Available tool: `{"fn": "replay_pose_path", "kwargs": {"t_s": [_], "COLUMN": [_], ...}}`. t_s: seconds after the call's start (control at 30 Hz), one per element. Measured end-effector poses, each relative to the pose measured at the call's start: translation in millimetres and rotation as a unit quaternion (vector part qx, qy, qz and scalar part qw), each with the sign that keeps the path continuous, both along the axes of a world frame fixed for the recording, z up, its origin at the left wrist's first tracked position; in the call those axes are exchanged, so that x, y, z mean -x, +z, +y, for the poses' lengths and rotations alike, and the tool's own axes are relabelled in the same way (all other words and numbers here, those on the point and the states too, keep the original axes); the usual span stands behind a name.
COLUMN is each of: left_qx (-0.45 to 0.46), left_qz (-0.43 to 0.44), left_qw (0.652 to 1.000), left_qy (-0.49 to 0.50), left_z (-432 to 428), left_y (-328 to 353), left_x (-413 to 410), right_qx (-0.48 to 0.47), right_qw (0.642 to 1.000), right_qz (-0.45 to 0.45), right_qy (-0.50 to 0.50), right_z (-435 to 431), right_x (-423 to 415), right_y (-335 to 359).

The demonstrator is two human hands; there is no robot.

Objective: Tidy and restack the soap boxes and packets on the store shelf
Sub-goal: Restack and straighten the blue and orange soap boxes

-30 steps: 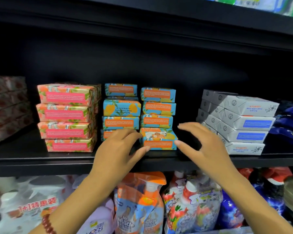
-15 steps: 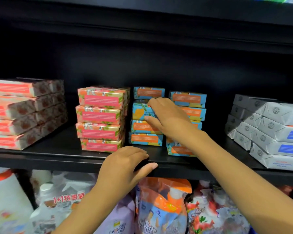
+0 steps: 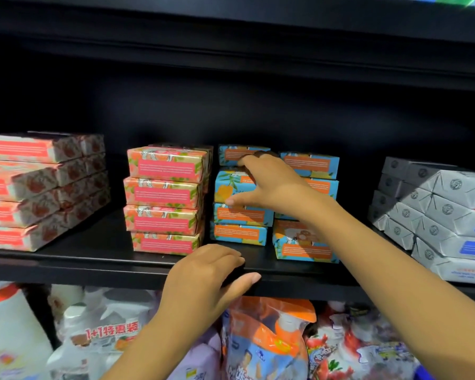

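Gripping the skewed blue cardboard soap box (image 3: 228, 185), right hand (image 3: 272, 185) is squaring it, left hand (image 3: 203, 278) clutching the black metal shelf (image 3: 93, 259) for balance.

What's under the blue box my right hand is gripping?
Under the gripped box lie two flat blue boxes: the upper box and the lower box, on the shelf. The right hand hides part of the upper box.
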State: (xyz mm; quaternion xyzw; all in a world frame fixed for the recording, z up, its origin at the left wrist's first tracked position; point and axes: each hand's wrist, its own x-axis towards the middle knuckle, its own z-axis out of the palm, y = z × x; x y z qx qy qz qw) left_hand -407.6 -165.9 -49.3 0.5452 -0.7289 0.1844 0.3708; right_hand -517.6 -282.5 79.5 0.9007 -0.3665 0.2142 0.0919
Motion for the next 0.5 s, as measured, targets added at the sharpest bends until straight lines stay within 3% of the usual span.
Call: {"fn": "replay_pose_path", "kwargs": {"t_s": [0.2, 0.4, 0.5], "left_qx": [-0.027, 0.093, 0.041], "left_qz": [0.018, 0.042, 0.004], "left_qw": [0.999, 0.994, 0.999], "left_qy": [-0.012, -0.043, 0.002], "left_z": [5, -7, -29], "left_y": [5, 38, 65], "left_x": [1, 14, 20], "right_qx": [0.074, 0.077, 0.055], "right_qw": [0.991, 0.967, 0.961], "right_qz": [-0.098, -0.240, -0.271], "right_qy": [0.057, 0.035, 0.008], "right_z": [20, 40, 45], "right_x": [23, 90, 122], "right_y": [-13, -31, -40]}}
